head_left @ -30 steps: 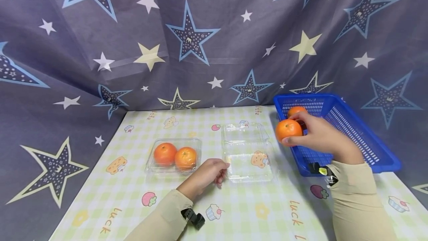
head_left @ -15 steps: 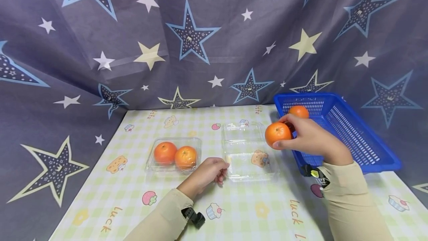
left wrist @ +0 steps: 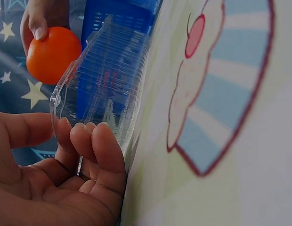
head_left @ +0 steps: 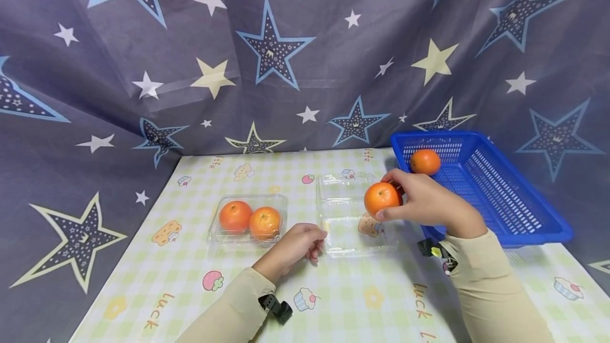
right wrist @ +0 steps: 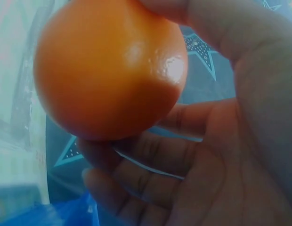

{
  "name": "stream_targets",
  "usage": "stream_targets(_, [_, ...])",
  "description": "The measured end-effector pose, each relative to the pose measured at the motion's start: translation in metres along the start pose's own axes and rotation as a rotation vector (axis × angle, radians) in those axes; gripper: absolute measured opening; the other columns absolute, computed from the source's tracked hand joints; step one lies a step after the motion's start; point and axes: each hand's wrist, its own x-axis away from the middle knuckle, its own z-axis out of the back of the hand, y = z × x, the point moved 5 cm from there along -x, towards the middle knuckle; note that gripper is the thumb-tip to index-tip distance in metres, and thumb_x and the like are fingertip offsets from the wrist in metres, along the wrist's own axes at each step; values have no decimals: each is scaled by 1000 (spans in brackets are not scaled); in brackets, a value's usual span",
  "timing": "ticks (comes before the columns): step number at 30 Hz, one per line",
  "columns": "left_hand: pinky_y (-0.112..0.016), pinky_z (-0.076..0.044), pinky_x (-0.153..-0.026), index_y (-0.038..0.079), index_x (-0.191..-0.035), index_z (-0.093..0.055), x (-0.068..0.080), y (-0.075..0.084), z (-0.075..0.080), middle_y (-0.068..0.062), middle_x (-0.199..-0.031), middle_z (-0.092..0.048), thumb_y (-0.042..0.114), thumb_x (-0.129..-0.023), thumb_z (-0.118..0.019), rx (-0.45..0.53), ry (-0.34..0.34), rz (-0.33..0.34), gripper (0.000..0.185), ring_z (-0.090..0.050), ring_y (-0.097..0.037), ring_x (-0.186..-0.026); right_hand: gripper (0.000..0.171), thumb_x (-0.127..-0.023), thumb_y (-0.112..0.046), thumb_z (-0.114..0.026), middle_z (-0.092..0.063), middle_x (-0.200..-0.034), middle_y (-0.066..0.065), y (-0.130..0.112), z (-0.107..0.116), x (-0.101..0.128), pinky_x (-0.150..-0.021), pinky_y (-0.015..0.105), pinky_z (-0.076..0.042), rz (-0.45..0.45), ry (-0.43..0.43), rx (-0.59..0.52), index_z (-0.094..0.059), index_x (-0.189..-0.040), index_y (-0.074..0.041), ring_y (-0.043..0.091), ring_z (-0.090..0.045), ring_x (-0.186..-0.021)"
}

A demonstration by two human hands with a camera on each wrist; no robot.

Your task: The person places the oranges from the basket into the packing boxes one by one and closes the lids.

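My right hand (head_left: 419, 200) holds an orange (head_left: 381, 199) between thumb and fingers, over the right part of an open clear plastic clamshell box (head_left: 343, 237). The right wrist view has this orange (right wrist: 110, 70) large, with fingers curled beneath it. At the box's left edge is my left hand (head_left: 297, 245). Seen from the left wrist, the thumb and curled fingers (left wrist: 107, 146) pinch the rim of the clear box (left wrist: 113, 70). Left of that hand, a second clear box (head_left: 216, 234) contains two oranges (head_left: 235, 217).
A blue plastic basket (head_left: 538, 216) stands at the right, with one orange (head_left: 425, 162) in its far left corner. The checked tablecloth (head_left: 257, 300) runs back to a star-patterned curtain (head_left: 305, 68).
My right hand has carried the orange leftward from the blue basket's edge to above the open box. My left hand stays at the box's edge.
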Motion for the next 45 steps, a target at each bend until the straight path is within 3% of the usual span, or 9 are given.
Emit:
stream_targets(22, [-23, -52, -56, 5, -81, -59, 2, 1, -1, -2, -72, -58, 19, -100, -58, 11, -5, 5, 24, -54, -11, -58, 57, -78, -44, -88, -69, -95, -6, -13, -33, -12, -77, 30, -54, 46, -76, 21, -61, -118, -14, 10, -61, -81])
stream_targets(31, [-22, -55, -61, -5, -92, -60, 3, 1, -2, -4, -75, -61, 16, -99, -58, 52, -13, 20, 22, -57, -12, -63, 55, -77, -42, -88, -67, -94, -6, -20, -46, -15, -75, 29, -52, 48, -96, 16, -61, -115, -13, 10, -60, -80])
stream_targets(45, [-23, -57, -63, -8, -95, -61, 2, 0, -3, -5, -76, -62, 15, -100, -58, 56, -18, 19, 24, -59, -13, -65, 56, -77, -39, -89, -66, -94, -5, -23, -66, -21, -75, 28, -53, 48, -141, 7, -61, -116, -9, 11, -59, -81])
